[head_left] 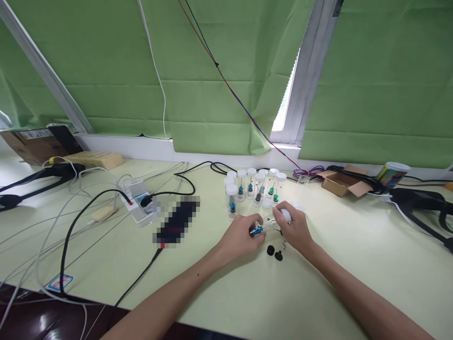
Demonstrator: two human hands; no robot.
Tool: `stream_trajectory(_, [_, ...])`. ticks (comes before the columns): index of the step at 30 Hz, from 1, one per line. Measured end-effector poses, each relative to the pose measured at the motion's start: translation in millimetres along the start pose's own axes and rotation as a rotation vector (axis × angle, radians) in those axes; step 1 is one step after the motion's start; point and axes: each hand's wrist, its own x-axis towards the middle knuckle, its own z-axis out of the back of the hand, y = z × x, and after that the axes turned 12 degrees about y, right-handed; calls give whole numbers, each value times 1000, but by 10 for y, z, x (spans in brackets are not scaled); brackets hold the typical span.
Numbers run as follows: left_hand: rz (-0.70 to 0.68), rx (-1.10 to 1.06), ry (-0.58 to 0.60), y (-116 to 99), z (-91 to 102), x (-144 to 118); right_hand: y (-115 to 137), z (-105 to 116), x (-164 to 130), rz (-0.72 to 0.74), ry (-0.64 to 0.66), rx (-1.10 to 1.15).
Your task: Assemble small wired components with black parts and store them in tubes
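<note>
A clear tube [271, 223] lies tilted between my two hands, with a blue-hubbed part [257, 230] inside its lower end. My left hand [240, 236] is wrapped round that lower end. At the other end, my right hand [294, 226] has its fingers closed on the white cap [286, 216]; whether the cap is seated on the tube I cannot tell. On the table just below are a black round knob [271, 250], a flat black piece [279, 255] and small metal bits [284, 243]. Several white-capped clear tubes [231, 200] with blue, green or dark parts inside stand upright behind my hands.
A pixelated dark device [178, 221] with a cable lies to the left, near a white power strip [138, 203]. Loose cables run across the table's left side. At the back right are an open cardboard box [339, 184], a printed canister [392, 174] and a black strapped object [421, 205].
</note>
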Motion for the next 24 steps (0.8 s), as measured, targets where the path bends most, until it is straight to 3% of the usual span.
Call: stream_trajectory(24, [7,18,4,10,-4,-11,64,18,-18,-72,111,160])
